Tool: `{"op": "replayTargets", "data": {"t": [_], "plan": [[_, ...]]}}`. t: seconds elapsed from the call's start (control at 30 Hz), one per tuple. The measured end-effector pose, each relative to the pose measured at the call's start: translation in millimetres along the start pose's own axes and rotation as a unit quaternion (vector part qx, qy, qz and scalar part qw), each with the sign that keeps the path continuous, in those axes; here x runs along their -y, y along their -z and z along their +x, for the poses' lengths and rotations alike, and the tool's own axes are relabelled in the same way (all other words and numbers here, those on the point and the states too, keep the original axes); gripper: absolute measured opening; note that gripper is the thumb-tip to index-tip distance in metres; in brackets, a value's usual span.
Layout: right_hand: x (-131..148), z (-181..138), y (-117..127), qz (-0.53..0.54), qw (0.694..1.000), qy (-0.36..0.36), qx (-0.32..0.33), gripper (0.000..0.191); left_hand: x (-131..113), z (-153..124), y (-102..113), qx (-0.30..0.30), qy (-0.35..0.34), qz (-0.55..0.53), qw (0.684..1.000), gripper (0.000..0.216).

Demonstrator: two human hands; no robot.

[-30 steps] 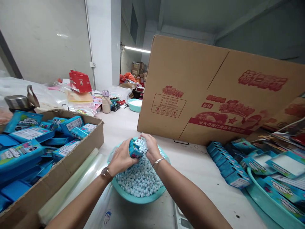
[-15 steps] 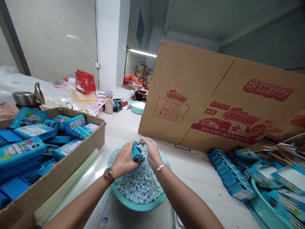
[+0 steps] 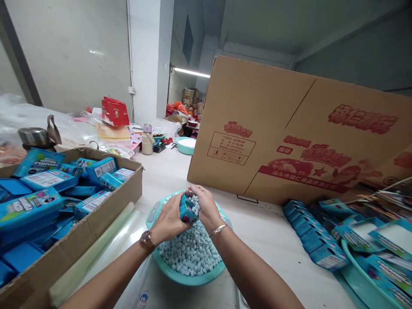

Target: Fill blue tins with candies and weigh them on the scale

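Observation:
Over a turquoise basin (image 3: 190, 280) heaped with small pale blue candies (image 3: 193, 254), my left hand (image 3: 167, 219) grips a small blue printed candy box (image 3: 186, 210), tilted with one end toward the right. My right hand (image 3: 206, 207) is curled beside that end, with several candies between its palm and the box. Its fingertips meet the box's upper edge. How many candies are inside the box cannot be seen.
To the left, an open carton (image 3: 93, 231) is piled with blue candy boxes. A large printed cardboard box (image 3: 277, 116) stands behind the basin. On the right are a row of small blue boxes (image 3: 313, 234) and another turquoise basin (image 3: 363, 281) with flattened packaging.
The blue box has turned a little and shifted slightly right and down. More candies now show at its end, against my right palm. Both hands keep nearly the same place.

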State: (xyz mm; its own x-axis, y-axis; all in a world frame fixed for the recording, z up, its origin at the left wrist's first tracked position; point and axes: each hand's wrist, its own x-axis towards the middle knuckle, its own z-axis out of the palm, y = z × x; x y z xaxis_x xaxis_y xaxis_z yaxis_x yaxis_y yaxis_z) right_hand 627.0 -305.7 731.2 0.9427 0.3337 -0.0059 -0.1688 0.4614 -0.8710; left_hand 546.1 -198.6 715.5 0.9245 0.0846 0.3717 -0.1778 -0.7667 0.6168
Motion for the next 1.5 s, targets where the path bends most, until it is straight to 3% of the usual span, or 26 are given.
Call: {"op": "replayTargets", "data": {"t": [0.23,0.6,0.8,0.93,1.1,1.23,1.37,1.5], "plan": [[12,-19,1,-0.037,0.998,0.011,0.056,0.034,1,-11,-4,-0.045,0.029,-0.041,0.998,0.085],[7,-27,5,-0.05,0.998,0.019,0.012,0.031,-5,-15,-8,-0.018,0.002,-0.062,0.998,0.088],[2,-13,31,-0.12,0.991,0.029,0.055,0.031,-6,-33,9,0.011,0.07,-0.08,0.994,0.098],[-8,35,45,-0.296,0.935,0.136,0.143,0.025,-12,-61,37,-0.008,0.155,-0.168,0.974,0.098],[-49,90,11,-0.362,0.859,0.243,0.267,0.02,-18,-77,53,-0.112,0.258,-0.198,0.939,0.096],[-76,104,-7,-0.388,0.802,0.275,0.362,0.014,-8,-71,57,-0.16,0.289,-0.138,0.934,0.096],[-74,101,8,-0.4,0.791,0.236,0.397,0.009,15,-59,60,-0.098,0.267,-0.074,0.956,0.096],[-53,89,33,-0.438,0.798,0.116,0.398,0.004,25,-38,59,0.009,0.152,0.066,0.986,0.094]]}}
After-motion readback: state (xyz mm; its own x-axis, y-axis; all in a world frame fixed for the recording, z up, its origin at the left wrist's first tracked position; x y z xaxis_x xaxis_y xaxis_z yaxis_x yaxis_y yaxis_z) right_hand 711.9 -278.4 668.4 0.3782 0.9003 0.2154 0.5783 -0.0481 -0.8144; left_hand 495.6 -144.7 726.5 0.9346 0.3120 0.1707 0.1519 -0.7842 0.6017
